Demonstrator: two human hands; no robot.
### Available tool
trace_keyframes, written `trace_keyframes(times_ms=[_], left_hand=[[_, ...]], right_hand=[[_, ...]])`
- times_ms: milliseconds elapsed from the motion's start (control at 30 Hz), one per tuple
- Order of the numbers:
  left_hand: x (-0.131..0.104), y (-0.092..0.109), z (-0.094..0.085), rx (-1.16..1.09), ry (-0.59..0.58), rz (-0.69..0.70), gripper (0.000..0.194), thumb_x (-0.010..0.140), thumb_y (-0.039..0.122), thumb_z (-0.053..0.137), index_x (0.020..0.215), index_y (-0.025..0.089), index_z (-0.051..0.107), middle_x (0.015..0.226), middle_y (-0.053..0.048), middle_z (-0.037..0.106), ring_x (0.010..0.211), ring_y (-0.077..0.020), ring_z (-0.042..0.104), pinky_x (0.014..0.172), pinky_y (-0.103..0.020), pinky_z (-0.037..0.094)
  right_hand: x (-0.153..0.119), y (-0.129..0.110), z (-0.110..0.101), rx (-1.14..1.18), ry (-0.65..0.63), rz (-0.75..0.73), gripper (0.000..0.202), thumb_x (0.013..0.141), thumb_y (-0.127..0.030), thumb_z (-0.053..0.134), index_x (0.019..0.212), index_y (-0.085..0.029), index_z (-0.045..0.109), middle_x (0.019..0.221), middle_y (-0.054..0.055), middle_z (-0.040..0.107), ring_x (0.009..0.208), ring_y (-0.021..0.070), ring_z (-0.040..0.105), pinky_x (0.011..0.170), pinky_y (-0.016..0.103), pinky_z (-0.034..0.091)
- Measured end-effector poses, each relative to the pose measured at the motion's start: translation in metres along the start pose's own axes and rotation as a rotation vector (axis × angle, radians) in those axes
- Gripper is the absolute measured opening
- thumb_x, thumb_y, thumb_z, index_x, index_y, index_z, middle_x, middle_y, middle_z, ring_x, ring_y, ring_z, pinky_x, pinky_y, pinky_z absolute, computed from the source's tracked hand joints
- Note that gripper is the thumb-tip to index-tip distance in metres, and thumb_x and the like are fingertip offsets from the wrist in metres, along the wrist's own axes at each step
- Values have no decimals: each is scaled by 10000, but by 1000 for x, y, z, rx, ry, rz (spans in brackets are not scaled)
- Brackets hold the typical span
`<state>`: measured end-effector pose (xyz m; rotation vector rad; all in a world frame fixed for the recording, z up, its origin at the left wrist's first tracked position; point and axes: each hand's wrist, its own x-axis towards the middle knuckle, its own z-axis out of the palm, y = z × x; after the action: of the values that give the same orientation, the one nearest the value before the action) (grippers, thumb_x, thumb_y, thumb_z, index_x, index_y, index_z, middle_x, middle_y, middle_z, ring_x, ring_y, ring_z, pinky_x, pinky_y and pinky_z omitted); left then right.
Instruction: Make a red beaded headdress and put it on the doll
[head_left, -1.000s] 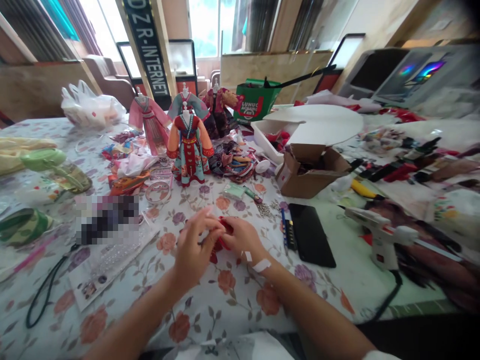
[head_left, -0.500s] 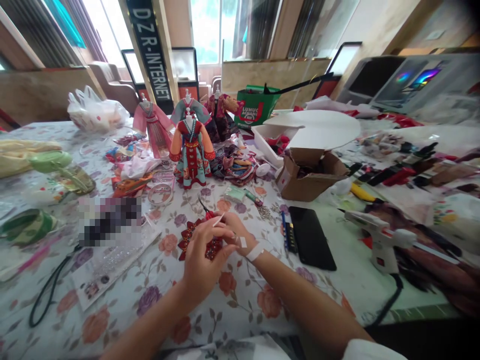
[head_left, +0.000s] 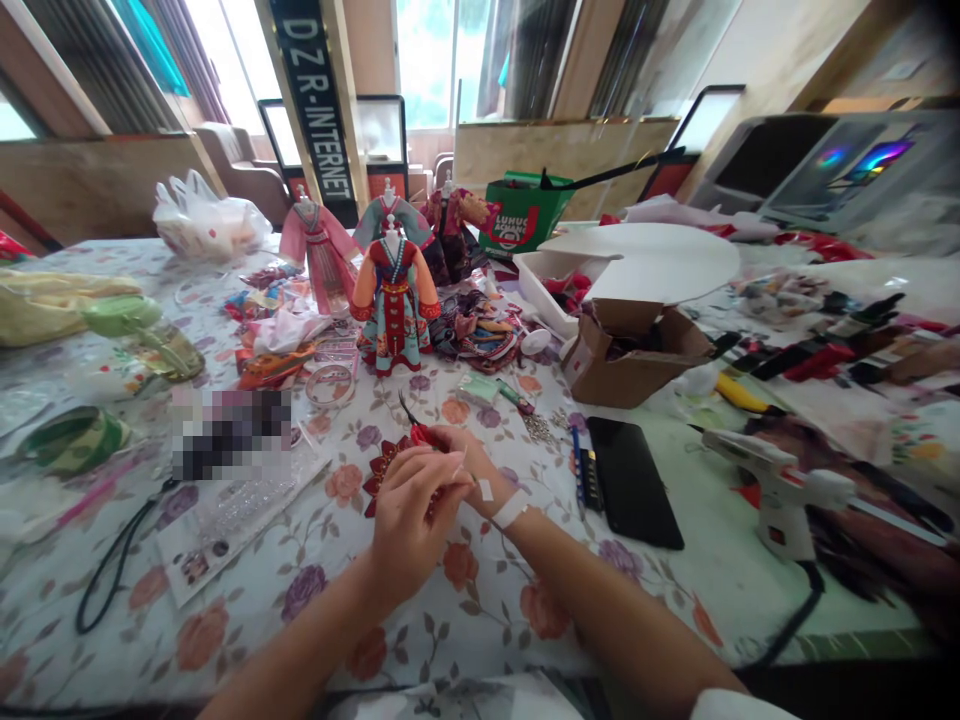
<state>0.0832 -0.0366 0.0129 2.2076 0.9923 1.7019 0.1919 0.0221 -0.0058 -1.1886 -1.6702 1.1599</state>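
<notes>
My left hand (head_left: 411, 515) is closed in a pinch, thumb and forefinger meeting close to my right hand; what they hold is too small to make out. Curled behind it, partly hidden, my right hand (head_left: 471, 462) is closed around the red handle of a small tool like pliers or snips (head_left: 417, 430), its dark curved tips pointing away to the left. Under my left hand lies a dark red piece with a pointed, petal-like edge (head_left: 373, 478), mostly covered. White tape strips are on my right hand and wrist.
Doll-sized robes on stands (head_left: 394, 310) rise beyond my hands, with fabric bundles around them. To the right are a black phone or tablet (head_left: 636, 480), an open cardboard box (head_left: 622, 370) and a glue gun (head_left: 780, 480). A clear packet (head_left: 232, 520) lies left.
The view has shifted slightly, moving the scene rightward. My left fingers have drawn closer together into a tighter pinch beside my right hand.
</notes>
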Motion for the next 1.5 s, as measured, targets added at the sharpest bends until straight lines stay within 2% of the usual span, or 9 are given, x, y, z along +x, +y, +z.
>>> trace_keyframes(times_ms=[200, 267, 433, 600, 833, 1000, 1200, 1333, 1500], left_hand=[[-9, 0, 5, -32, 48, -60, 305, 813, 97, 603, 1080, 223, 530, 837, -17, 666, 864, -170, 614, 857, -357, 474], [-7, 4, 3, -119, 44, -192, 285, 833, 114, 582, 1079, 232, 500, 802, -1, 660, 831, -158, 616, 866, -354, 461], [7, 6, -5, -444, 91, -724, 299, 839, 225, 604, 1071, 245, 418, 790, 20, 671, 746, -122, 627, 755, -269, 478], [14, -11, -11, -581, 206, -892, 356, 794, 290, 656, 1059, 226, 428, 756, 12, 699, 732, -131, 662, 738, -253, 486], [13, -19, -16, -642, 205, -962, 404, 794, 336, 658, 1108, 219, 433, 842, -40, 743, 847, -180, 690, 815, -303, 489], [12, -12, -16, -576, 116, -918, 436, 847, 351, 590, 1218, 203, 417, 918, -68, 745, 946, -202, 677, 920, -366, 456], [1, -14, -17, -356, -68, -780, 510, 893, 292, 512, 1369, 226, 340, 1100, -79, 701, 1170, -190, 561, 1029, -385, 373], [-4, -17, -17, -360, -140, -744, 579, 897, 278, 502, 1424, 245, 265, 1159, -75, 675, 1247, -197, 490, 1051, -409, 339], [1, -15, -24, -423, -113, -803, 581, 885, 281, 527, 1414, 237, 290, 1191, -95, 656, 1192, -202, 533, 1070, -407, 299]], right_hand=[[1, -9, 4, 193, -9, 112, 295, 737, -413, 542, 582, -166, 497, 530, -35, 456, 545, 113, 405, 514, 235, 332], [2, -10, 3, 243, 19, 144, 297, 711, -418, 580, 572, -168, 502, 524, -36, 458, 540, 113, 407, 506, 233, 329], [1, -12, -3, 380, 117, 194, 285, 692, -440, 631, 663, -173, 537, 557, -41, 488, 498, 92, 415, 477, 220, 327], [-9, -21, -14, 463, 190, 209, 317, 629, -383, 742, 708, -182, 511, 605, -23, 579, 537, 109, 522, 490, 215, 382], [-27, -27, -17, 252, 234, -29, 313, 646, -343, 776, 746, -206, 513, 886, 64, 699, 773, 206, 642, 710, 339, 517], [-26, -27, -8, 95, 373, -40, 291, 681, -401, 745, 768, -214, 541, 844, 66, 701, 735, 224, 656, 696, 359, 528], [-23, -21, -6, 37, 413, -77, 174, 750, -325, 667, 766, -214, 534, 836, 66, 704, 736, 208, 656, 705, 332, 518], [-23, -18, -8, -5, 447, -72, 141, 741, -285, 653, 727, -208, 535, 781, 53, 700, 689, 193, 637, 662, 311, 500], [-15, -15, -40, 45, 518, -53, 188, 701, -311, 698, 731, -204, 547, 749, 34, 692, 635, 177, 623, 609, 295, 486]])
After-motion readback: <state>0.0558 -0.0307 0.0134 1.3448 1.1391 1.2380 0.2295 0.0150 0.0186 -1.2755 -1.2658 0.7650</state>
